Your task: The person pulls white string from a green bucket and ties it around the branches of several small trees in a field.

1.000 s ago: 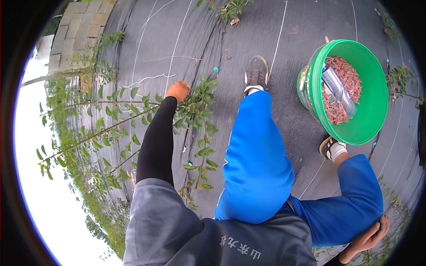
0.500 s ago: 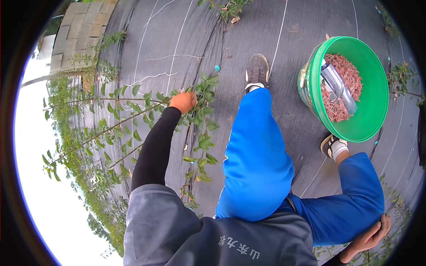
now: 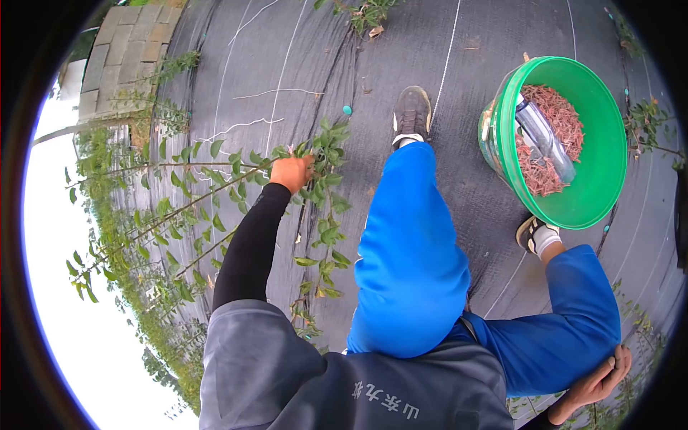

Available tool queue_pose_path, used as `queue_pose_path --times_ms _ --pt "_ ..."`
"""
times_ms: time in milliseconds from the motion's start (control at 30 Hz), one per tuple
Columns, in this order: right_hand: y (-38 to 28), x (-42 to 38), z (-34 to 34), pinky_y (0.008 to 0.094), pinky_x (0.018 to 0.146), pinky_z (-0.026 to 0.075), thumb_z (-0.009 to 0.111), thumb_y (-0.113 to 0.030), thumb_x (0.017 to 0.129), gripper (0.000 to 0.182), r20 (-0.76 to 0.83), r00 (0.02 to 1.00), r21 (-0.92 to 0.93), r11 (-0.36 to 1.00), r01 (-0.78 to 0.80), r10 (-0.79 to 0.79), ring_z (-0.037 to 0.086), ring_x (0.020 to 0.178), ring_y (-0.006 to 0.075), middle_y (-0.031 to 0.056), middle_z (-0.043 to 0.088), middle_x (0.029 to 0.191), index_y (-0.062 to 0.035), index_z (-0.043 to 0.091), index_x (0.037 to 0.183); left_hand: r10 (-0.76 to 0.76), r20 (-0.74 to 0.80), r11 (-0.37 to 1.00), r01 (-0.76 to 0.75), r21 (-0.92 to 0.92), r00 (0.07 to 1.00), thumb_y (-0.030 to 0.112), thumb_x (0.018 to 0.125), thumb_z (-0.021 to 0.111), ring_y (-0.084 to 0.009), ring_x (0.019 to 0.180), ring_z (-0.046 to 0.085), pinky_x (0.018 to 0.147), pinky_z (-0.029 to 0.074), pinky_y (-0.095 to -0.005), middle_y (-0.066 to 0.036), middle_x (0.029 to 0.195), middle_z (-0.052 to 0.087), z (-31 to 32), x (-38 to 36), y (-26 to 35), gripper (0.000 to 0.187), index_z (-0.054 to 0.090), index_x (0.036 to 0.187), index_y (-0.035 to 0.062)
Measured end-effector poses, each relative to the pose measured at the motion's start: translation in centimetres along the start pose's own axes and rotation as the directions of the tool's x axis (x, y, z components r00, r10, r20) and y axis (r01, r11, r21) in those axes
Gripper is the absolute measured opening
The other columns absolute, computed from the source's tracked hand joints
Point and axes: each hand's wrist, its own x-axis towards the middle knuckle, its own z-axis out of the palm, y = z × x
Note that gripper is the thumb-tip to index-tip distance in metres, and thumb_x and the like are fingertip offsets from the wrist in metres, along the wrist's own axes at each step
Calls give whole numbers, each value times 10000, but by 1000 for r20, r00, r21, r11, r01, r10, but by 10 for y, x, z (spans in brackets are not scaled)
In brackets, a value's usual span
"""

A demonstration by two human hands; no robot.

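My left hand (image 3: 292, 173), in a black sleeve, is among the leaves of a low leafy plant (image 3: 330, 154). Its fingers curl inward, and leaves partly cover them, so what they grip cannot be made out. Long thin branches (image 3: 168, 215) spread leftward from beside this hand. At the lower right, my right hand (image 3: 595, 385) lies against my bent knee, fingers stretched out and holding nothing. A green bucket (image 3: 608, 150) stands beyond that knee. Inside it are thin pinkish-brown pieces (image 3: 560, 115) and a clear bottle-like container (image 3: 548, 142).
Black ground sheeting (image 3: 401, 43) with white lines covers the ground. My shoe (image 3: 412, 111) rests on it near the plant, and my other shoe (image 3: 530, 233) is beside the bucket. Another small plant (image 3: 369, 14) grows at the top. Grey blocks (image 3: 125, 57) are stacked at upper left.
My left hand has shifted slightly left and down, staying among the leaves. The branches have swayed a little. My right hand stays on the knee.
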Motion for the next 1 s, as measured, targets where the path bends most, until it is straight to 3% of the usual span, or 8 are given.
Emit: queue_pose_path --times_ms 433,633,733,767,833,867,967,1000 --pt "-3 -2 2 378 958 350 404 -98 943 268 5 1000 -25 999 -26 26 472 1120 273 162 518 1162 53 577 1081 -54 6 998 54 -34 999 313 770 610 -301 719 636 628 489 -431 -125 751 648 0 3 4 256 625 983 173" --pt "2 -2 1 362 957 352 404 -98 943 269 28 1000 -25 1000 0 0 467 1134 262 153 517 1172 44 583 1085 -212 6 887 196 -418 977 307 809 582 -235 690 639 626 489 -365 -104 776 666 0 16 -8 233 662 948 139" --pt "3 -1 1 366 957 353 402 -112 947 275 37 999 -29 999 16 -15 466 1135 263 154 517 1172 44 583 1084 -364 41 230 133 -964 930 295 873 522 -78 547 496 500 413 -232 17 713 609 -14 31 -14 283 607 947 36" --pt "3 -1 1 367 958 353 403 -118 949 278 35 999 -22 999 23 -23 466 1134 263 155 517 1172 43 584 1084 -366 41 232 133 -964 930 295 873 522 -78 547 496 500 413 -232 17 713 609 -22 34 -20 283 607 947 36" --pt "-1 -1 1 370 957 355 404 -123 949 280 32 999 -41 999 17 -15 467 1132 266 158 519 1167 44 584 1084 -404 309 -410 131 -902 861 291 880 486 -92 511 437 436 346 -246 9 650 546 -32 41 -45 213 551 896 89" --pt "-3 0 1 372 956 356 405 -128 950 282 30 1000 -64 998 11 -9 468 1129 269 160 521 1163 44 584 1083 -317 346 -606 92 -790 883 301 876 455 -104 481 398 406 291 -250 6 609 486 -32 47 -57 186 483 825 124" --pt "4 0 -2 378 955 356 401 -139 953 290 38 998 -97 993 63 -59 470 1122 277 164 524 1154 47 582 1083 -319 501 -707 150 -691 805 324 861 451 -123 467 392 403 283 -251 -11 615 487 -27 62 -80 200 463 795 135" --pt "2 0 -2 387 952 354 397 -152 958 301 44 997 -107 992 72 -68 471 1117 285 169 525 1147 52 579 1084 -354 520 -638 206 -742 777 371 850 475 -124 481 406 403 292 -261 -24 625 497 -23 68 -85 262 487 803 113"
